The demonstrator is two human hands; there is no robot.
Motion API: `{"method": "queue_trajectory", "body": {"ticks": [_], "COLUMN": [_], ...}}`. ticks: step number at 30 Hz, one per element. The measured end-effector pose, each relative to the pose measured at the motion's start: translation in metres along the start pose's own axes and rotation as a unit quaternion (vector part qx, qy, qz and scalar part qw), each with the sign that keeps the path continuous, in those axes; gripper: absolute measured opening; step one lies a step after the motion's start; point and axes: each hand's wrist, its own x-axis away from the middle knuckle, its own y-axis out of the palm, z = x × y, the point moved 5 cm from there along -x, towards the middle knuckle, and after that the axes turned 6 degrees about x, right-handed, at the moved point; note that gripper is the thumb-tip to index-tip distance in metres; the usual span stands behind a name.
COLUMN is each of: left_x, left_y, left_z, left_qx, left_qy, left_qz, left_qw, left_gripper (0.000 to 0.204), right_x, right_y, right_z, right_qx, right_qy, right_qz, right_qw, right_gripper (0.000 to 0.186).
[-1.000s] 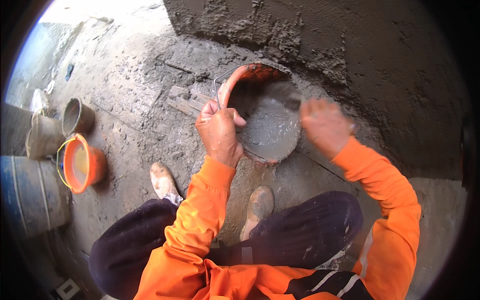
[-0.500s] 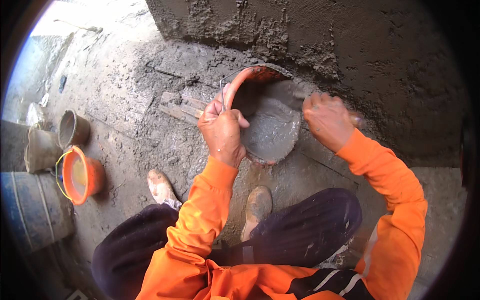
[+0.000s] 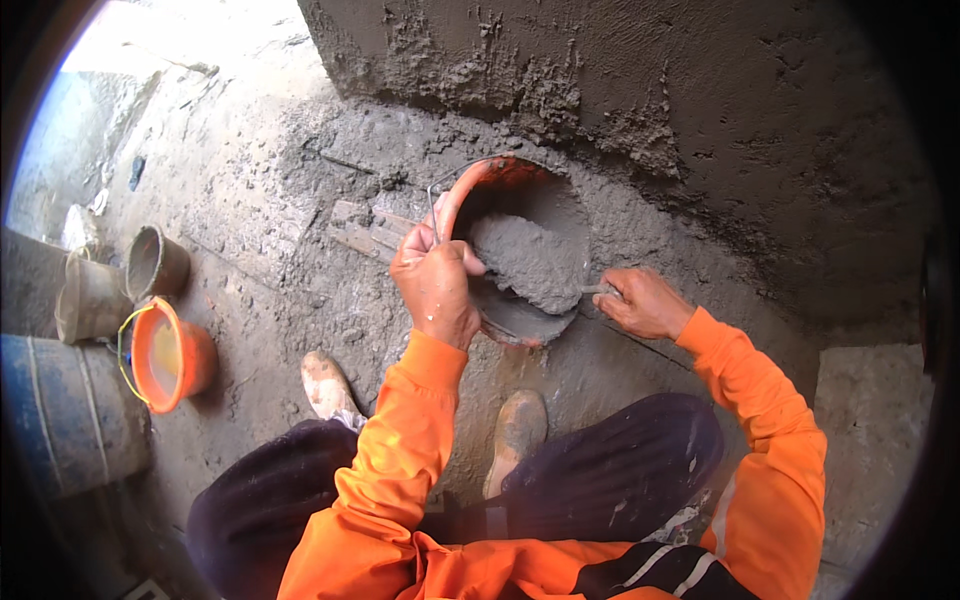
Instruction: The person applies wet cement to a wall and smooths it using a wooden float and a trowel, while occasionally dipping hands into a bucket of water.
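Observation:
My left hand (image 3: 437, 287) is closed round the left rim of an orange bucket (image 3: 464, 192), beside its thin wire handle (image 3: 432, 207). The bucket leans over with its mouth toward me, its inside coated in grey mud. My right hand (image 3: 645, 304) grips a trowel (image 3: 596, 290) at the bucket's right rim. A thick heap of wet mortar (image 3: 532, 262) sits in the bucket's mouth at the trowel's end and hides the blade.
A freshly plastered wall (image 3: 740, 130) rises beyond the bucket. Flat wooden strips (image 3: 366, 236) lie in the mortar-covered floor (image 3: 270, 240). At left stand a small orange bucket (image 3: 195, 358) with cloudy liquid, two grey pails (image 3: 160, 262) and a blue drum (image 3: 85, 415). My shoes (image 3: 518, 430) are close below.
My right hand has come down and slightly left from the bucket's upper right rim. A mortar heap now shows in the mouth, where smooth wet mortar lay. My left hand keeps its grip.

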Motion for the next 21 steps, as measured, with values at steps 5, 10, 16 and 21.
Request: {"method": "queue_trajectory", "body": {"ticks": [5, 10, 16, 21], "left_x": [-0.015, -0.039, -0.047, -0.045], "left_y": [-0.022, -0.063, -0.072, -0.077], "left_z": [0.002, 0.019, 0.033, 0.056], "left_qx": [0.055, 0.04, 0.018, 0.017], "left_qy": [0.024, 0.046, 0.097, 0.134], "left_qz": [-0.006, 0.068, 0.1, 0.112], "left_qw": [0.998, 0.996, 0.99, 0.984], "left_gripper": [0.018, 0.014, 0.018, 0.02], "right_x": [0.013, 0.025, -0.036, 0.016], "right_y": [-0.026, -0.051, -0.095, -0.187], "right_z": [-0.005, -0.003, 0.085, 0.05], "right_qx": [0.047, 0.007, -0.118, -0.055], "right_qy": [-0.065, -0.082, 0.138, 0.101], "right_qz": [0.074, -0.045, -0.113, 0.215], "right_qw": [0.994, 0.996, 0.977, 0.97], "right_gripper": [0.024, 0.017, 0.013, 0.017]}}
